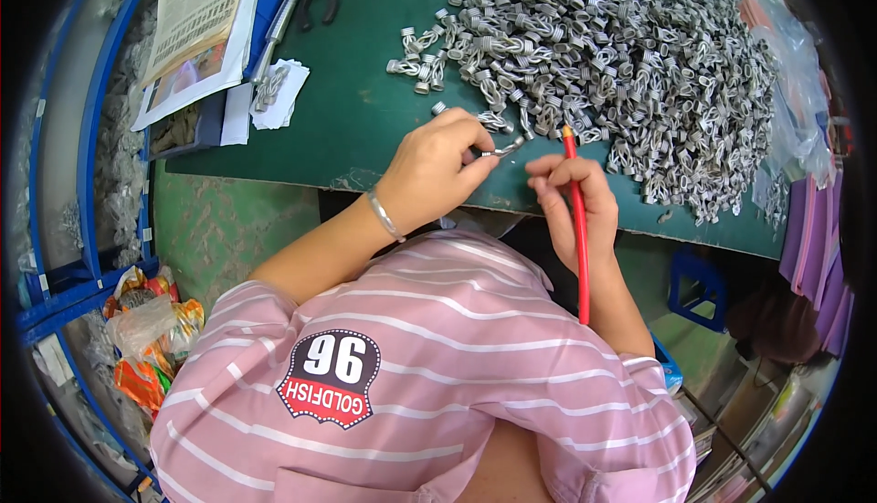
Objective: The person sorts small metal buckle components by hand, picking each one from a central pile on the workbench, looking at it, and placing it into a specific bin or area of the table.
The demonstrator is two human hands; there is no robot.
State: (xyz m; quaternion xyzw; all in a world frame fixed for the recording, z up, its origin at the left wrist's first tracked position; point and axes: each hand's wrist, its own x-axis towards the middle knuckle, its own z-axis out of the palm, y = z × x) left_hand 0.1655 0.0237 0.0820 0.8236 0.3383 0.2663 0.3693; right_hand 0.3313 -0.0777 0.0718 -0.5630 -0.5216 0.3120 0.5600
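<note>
My left hand (438,164) pinches a small metal wire-loop fitting (508,149) between thumb and forefinger, just above the table's near edge. This piece has a ribbed collar and twisted grey wire. In my right hand (581,205) is a long red pencil-like stick (580,242), its yellowish tip pointing up towards the pile. The thumb and forefinger of that hand nearly meet, close to the fitting but apart from it. Beyond both hands spreads a large heap of similar metal fittings (589,44). A few strays (495,121) lie beside my left fingers.
The green tabletop (342,105) carries papers (205,23) by a blue bin at left, a white slip (284,92) bearing fittings, and dark-handled pliers (318,11). Clear plastic bags (798,99) lie right of the heap. Blue shelving (92,112) stands left; a blue stool (697,290) stands below right.
</note>
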